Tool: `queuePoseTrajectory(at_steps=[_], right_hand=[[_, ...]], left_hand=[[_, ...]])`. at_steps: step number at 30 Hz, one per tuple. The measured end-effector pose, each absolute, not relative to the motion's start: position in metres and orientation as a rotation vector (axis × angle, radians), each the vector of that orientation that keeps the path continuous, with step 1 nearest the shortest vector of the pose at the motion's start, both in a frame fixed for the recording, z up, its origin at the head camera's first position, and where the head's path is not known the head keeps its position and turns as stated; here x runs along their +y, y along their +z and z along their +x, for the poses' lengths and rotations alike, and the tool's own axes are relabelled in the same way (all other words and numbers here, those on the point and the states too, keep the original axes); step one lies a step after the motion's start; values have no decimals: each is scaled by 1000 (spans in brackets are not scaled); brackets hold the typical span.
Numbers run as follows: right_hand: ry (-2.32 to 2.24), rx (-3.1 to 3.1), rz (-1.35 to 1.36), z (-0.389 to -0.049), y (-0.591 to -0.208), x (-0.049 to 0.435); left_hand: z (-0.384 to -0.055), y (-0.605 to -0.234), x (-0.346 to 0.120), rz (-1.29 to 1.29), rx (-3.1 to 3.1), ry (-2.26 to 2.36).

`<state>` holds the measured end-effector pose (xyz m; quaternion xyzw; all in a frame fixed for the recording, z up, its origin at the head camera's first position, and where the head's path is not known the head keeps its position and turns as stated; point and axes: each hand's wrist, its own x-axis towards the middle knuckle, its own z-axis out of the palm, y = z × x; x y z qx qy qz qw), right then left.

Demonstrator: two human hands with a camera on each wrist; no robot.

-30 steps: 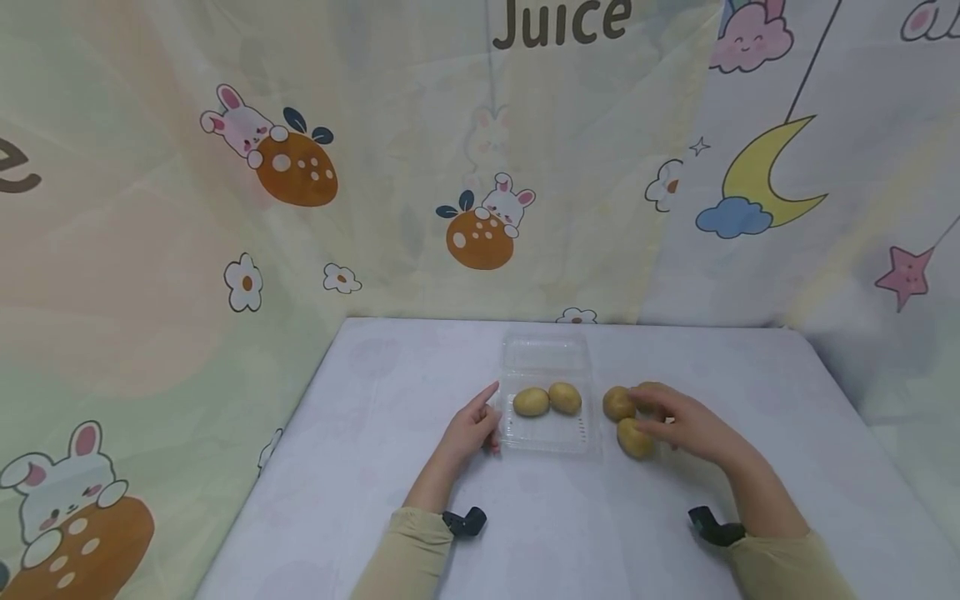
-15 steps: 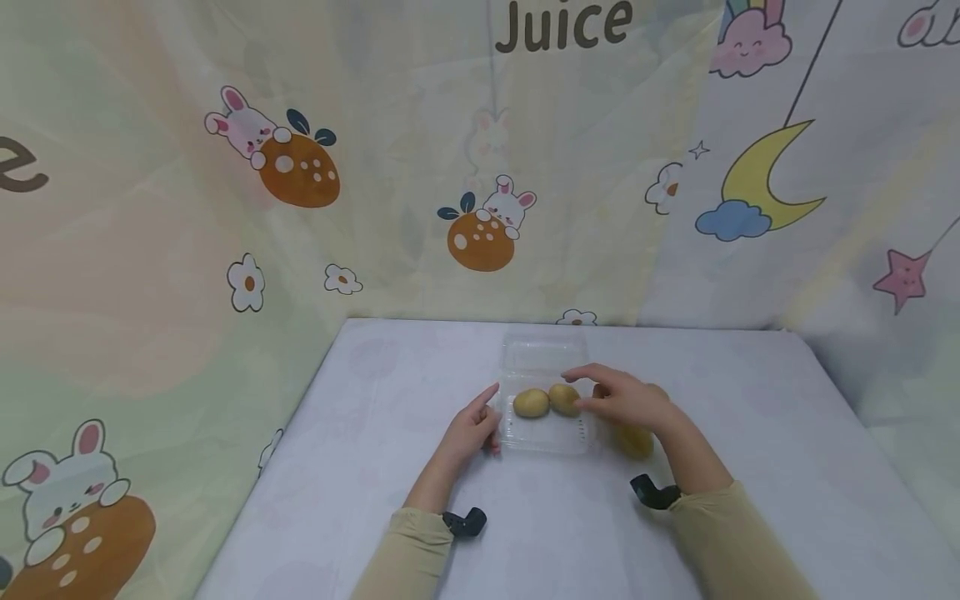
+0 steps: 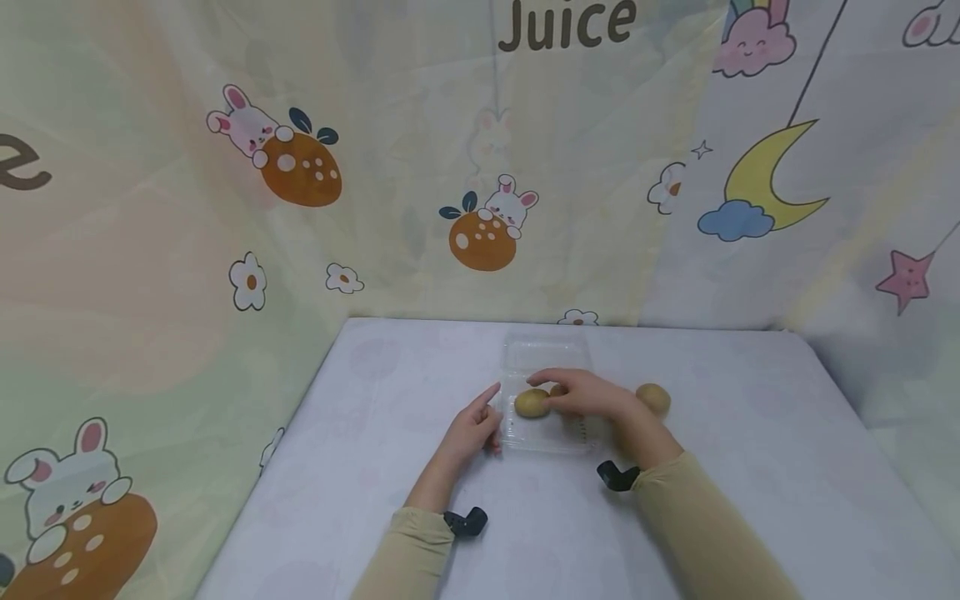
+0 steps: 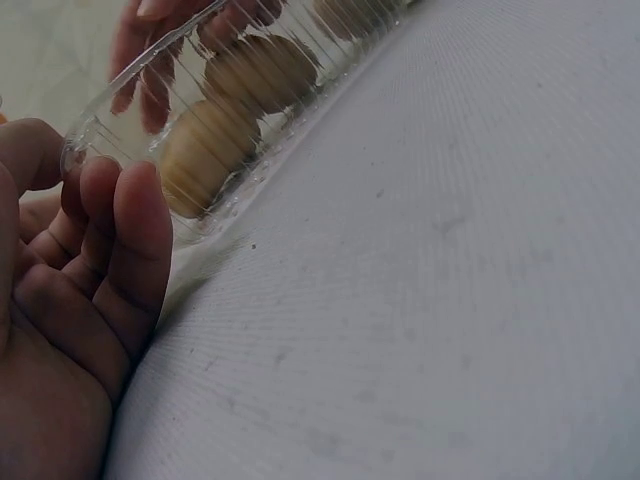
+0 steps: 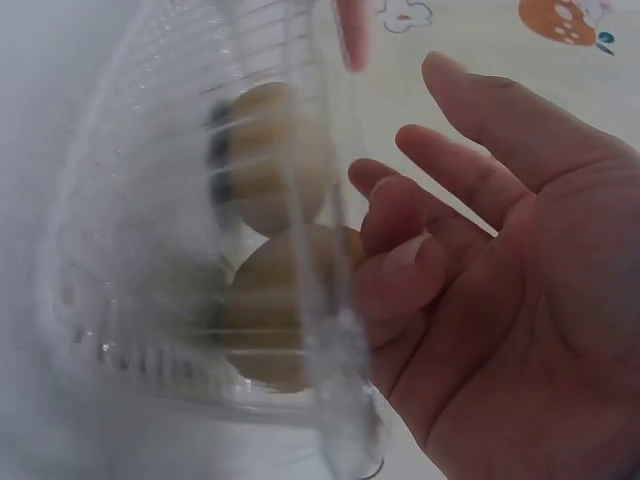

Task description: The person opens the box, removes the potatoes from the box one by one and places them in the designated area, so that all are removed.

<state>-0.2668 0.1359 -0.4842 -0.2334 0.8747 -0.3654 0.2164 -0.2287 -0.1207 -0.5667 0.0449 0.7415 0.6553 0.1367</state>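
Observation:
A clear plastic clamshell container lies open at the middle of the white table. One potato shows in its left half. My right hand lies over the tray and hides the rest. In the right wrist view its fingers are loosely spread, fingertips against a potato inside the container wall. My left hand rests against the container's left side, fingers on the ribbed wall. Through that wall several potatoes lie in a row.
A loose potato lies on the table right of the container. The container's clear lid lies flat behind the tray. A cartoon-print curtain hangs close around the table's back and sides.
My right hand moved left from the loose potatoes to over the container, bringing one potato with it. Only one loose potato now shows on the table. The left hand stayed put.

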Motion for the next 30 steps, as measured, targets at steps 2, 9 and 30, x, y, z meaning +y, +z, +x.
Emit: queuePoseTrajectory(at_steps=[2, 9, 30], right_hand=[[-960, 2439, -667, -269, -488, 134], [-908, 2461, -670, -271, -489, 126], [-715, 2518, -633, -264, -499, 102]], left_hand=[[-228, -566, -120, 132, 2149, 1897], [-228, -565, -120, 131, 2144, 1902], [-227, -563, -120, 128, 2150, 1882]])
